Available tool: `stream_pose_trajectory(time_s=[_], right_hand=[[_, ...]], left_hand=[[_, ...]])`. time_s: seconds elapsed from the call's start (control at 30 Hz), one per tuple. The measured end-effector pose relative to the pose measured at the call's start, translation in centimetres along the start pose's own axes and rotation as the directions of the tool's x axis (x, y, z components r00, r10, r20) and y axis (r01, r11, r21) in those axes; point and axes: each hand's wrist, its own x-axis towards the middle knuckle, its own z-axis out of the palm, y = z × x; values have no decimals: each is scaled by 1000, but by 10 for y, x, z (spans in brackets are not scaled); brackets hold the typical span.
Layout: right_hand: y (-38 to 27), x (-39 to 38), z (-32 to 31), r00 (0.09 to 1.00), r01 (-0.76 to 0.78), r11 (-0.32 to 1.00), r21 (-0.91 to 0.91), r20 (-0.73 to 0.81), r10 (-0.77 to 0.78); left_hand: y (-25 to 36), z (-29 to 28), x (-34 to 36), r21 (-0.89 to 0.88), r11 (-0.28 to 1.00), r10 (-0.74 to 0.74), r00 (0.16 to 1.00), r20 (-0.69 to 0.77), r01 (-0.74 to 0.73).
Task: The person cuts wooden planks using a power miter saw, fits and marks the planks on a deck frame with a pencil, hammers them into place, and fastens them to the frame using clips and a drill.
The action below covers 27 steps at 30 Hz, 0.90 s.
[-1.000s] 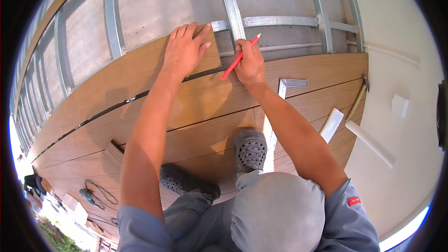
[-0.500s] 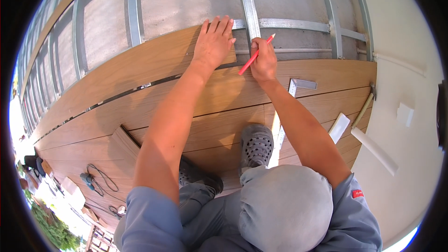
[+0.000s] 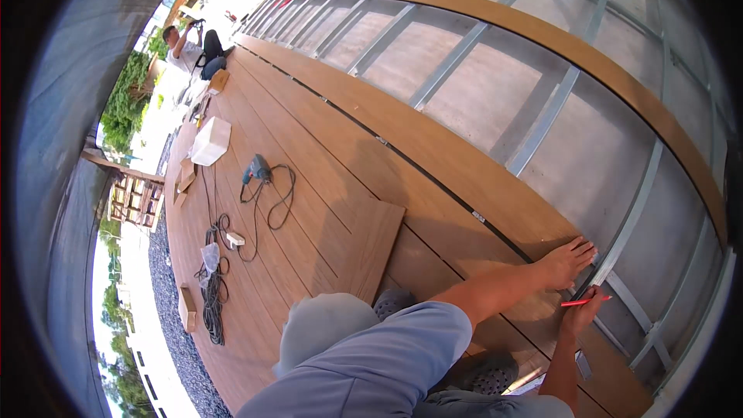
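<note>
My left hand (image 3: 566, 265) lies flat, fingers stretched out, on the end of a long wood-look deck board (image 3: 457, 169). Just nearer to me, my right hand (image 3: 582, 316) is closed on a red pencil (image 3: 574, 303), which points to the right, close to a metal joist (image 3: 619, 244). A dark gap runs between this board and the neighbouring laid boards. Part of a metal square (image 3: 583, 365) shows beside my right forearm.
A loose board piece (image 3: 371, 251) lies across the decking. A corded drill (image 3: 257, 169), coiled cable (image 3: 213, 310) and a white box (image 3: 211, 142) are on the left. Another narrow board (image 3: 503, 14) crosses the bare metal frame. Far off, a person (image 3: 188, 48) sits at the deck's edge.
The view has swung left along the deck, bringing the drill, cables and far person into fuller sight. My left hand stays on the board's end; my right hand still holds the pencil.
</note>
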Motion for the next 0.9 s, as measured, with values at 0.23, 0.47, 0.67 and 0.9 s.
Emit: stream_pose_trajectory(time_s=[0.23,0.47,0.67,0.9], right_hand=[[7,5,0,1000,0,999,46,-4,1],[13,7,-3,1000,25,1000,-4,16,-25],[-2,5,-3,998,67,998,-8,-6,-67],[-1,-3,1,995,76,995,-66,-65,-80]], left_hand=[[-13,7,13,-38,998,62,995,72,-59],[-9,2,14,-10,997,72,995,72,-71],[-11,-10,17,54,991,115,980,165,-125],[-18,-17,33,142,978,120,966,229,-155]])
